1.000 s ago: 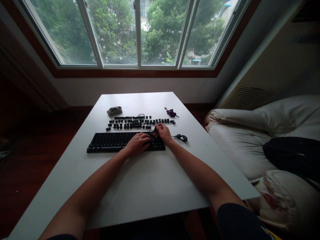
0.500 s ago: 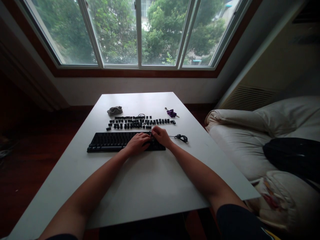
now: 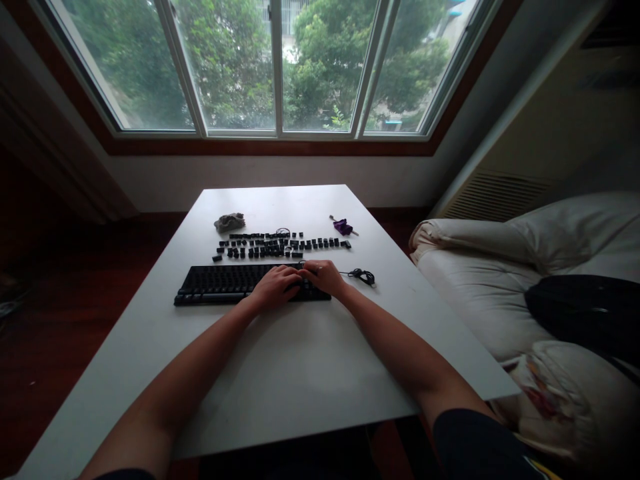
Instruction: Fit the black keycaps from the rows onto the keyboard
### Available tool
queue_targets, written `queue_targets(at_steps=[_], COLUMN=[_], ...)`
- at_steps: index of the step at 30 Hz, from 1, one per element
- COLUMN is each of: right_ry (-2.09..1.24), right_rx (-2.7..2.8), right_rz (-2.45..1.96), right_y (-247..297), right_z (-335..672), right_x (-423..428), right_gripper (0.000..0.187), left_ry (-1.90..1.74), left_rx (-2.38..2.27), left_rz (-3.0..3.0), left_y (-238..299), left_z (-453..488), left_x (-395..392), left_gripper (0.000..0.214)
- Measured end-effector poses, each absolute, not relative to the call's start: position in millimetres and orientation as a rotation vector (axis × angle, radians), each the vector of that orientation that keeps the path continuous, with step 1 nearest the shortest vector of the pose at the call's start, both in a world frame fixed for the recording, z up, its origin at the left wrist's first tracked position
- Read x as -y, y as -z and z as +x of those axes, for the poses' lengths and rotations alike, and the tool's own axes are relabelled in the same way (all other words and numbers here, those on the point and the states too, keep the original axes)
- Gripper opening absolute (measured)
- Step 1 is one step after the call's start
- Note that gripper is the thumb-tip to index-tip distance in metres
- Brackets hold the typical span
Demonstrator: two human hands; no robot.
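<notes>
A black keyboard (image 3: 215, 281) lies flat on the white table (image 3: 280, 373), its right part covered by both hands. My left hand (image 3: 275, 285) rests on it right of the middle, fingers stretched over the keys and thumb apart. Against those fingertips, my right hand (image 3: 323, 277) is closed in a pinch low over the keyboard's right end. Whatever sits in that pinch is too small and hidden to make out. Beyond the keyboard, several loose black keycaps (image 3: 265, 250) lie in rough rows.
A coiled black cable (image 3: 363, 275) lies right of the keyboard. Farther back are a crumpled grey cloth (image 3: 229, 222) on the left and a purple item (image 3: 343, 227) with a thin stick on the right. A pale sofa (image 3: 460, 287) with a dark bag (image 3: 585, 313) stands to the right.
My right hand has lowered slightly toward the keys and its fingers have flattened. My left hand stays in the same place on the keyboard.
</notes>
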State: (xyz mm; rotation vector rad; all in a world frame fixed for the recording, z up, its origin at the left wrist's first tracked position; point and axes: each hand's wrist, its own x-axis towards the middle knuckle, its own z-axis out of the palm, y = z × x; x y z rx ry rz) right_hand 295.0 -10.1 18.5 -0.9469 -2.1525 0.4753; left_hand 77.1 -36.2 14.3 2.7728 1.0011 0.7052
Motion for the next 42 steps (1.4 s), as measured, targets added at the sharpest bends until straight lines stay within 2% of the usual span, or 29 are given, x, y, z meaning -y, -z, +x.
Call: queue_targets(at_steps=[16,25,32,42], right_ry=[-0.59,-0.383,-0.154,-0.51], right_rx=[1.947,2.17,2.329,2.003], right_rz=[-1.054,-0.931,-0.794,-1.063], right_y=[-11.0,-14.6,-10.8,-5.0], right_z=[302.1,297.6,295.1,306.3], right_x=[-3.1,9.8,9.0,-7.4], right_gripper=[0.053,0.046,0.044,0.05], left_ry=[-0.711,-0.708,-0.716,-0.719], left_rx=[-0.995,-0.998,-0.996,-0.986], left_rz=[2.742,2.75,2.741,2.739], left_y=[-15.0,-15.3,-14.7,-14.1], left_z=[76.7,76.6,77.4,76.8], left_x=[36.0,36.4,35.7,35.0], left_gripper=[0.024,0.03,0.023,0.024])
